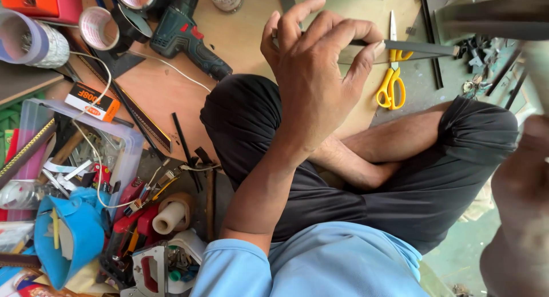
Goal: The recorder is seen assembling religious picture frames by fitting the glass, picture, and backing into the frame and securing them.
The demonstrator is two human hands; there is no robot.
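My left hand (pixel 314 74) is raised over my crossed legs. Its thumb and fingers pinch a thin, dark, flat metal strip (pixel 423 47) that runs level to the right above a wooden board (pixel 251 39). At the right edge of the view, my right hand and forearm (pixel 523 177) are only a close blur. A blurred dark bar (pixel 492 16) crosses the top right corner, and I cannot tell whether my right hand holds it.
Yellow-handled scissors (pixel 390 85) lie on the board just beyond the strip. A dark green cordless drill (pixel 186 36) and tape rolls (pixel 100 28) are at the upper left. On the left are a clear plastic box (pixel 128 159) of tools, a blue scoop (pixel 77 234) and scattered clutter.
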